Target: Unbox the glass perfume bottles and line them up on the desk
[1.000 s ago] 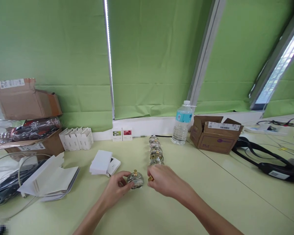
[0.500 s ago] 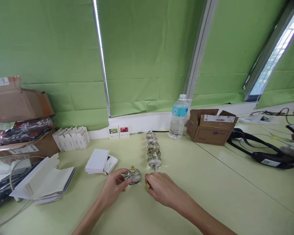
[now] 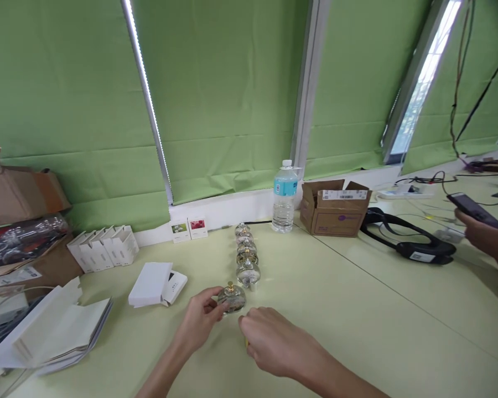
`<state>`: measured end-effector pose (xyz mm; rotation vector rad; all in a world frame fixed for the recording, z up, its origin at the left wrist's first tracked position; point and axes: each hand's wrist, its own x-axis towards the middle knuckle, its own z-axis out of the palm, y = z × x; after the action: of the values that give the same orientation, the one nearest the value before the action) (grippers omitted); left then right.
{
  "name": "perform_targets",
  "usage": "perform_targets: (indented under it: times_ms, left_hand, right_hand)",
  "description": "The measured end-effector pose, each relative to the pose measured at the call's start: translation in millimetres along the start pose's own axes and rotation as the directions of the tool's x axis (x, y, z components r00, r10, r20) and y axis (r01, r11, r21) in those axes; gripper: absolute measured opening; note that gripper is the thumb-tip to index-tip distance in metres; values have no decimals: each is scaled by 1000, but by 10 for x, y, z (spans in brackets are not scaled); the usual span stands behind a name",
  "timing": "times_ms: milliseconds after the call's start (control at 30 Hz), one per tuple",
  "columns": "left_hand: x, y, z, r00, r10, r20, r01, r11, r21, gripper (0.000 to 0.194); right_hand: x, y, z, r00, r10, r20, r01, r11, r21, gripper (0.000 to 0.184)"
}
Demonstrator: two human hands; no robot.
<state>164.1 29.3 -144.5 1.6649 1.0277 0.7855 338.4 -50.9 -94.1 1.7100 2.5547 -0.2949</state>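
A squat round clear glass bottle (image 3: pixel 232 301) with a gold spray neck stands upright on the table. My left hand (image 3: pixel 201 318) grips it from the left between thumb and fingers. Just right of it, my right hand (image 3: pixel 274 341) is closed around a small gold piece (image 3: pixel 247 343); my fingers hide most of it, so its kind cannot be told. Beyond the held bottle, several similar round glass bottles (image 3: pixel 248 272) form a line running away toward the wall. A small silvery piece (image 3: pixel 253 286) sits by the nearest one.
White boxes (image 3: pixel 150 283) lie on the left, near an open stack of paper (image 3: pixel 72 326). At the back stand a water bottle (image 3: pixel 284 202) and an open cardboard box (image 3: pixel 334 213). A black headset (image 3: pixel 415 243) lies right of them. Another person's hand (image 3: pixel 485 237) holds a phone.
The view has turned to the right. My right hand has drawn slightly back toward me with the gold piece. My left hand and its bottle have shifted a little right, closer to the row.
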Motion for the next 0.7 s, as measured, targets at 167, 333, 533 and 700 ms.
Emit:
perform_targets:
  times_ms: [167,333,533,700]
  left_hand:
    - [157,68,240,1000,19,15,-20,999,35,39]
    - [239,68,386,992,121,-21,-120,990,71,35]
    - [234,78,418,983,173,-59,-154,959,239,29]
    - [190,219,396,941,309,-138,-240,897,371,34]
  right_hand:
    - [-28,-25,-11,999,-18,34,18,1000,1,12]
    - [-57,-15,-67,1000,1,23,-1,1000,6,14]
    - [-57,100,-118,1000,-7,5,7,1000,-4,14]
    - [-63,391,-195,995,96,-17,-96,995,27,15]
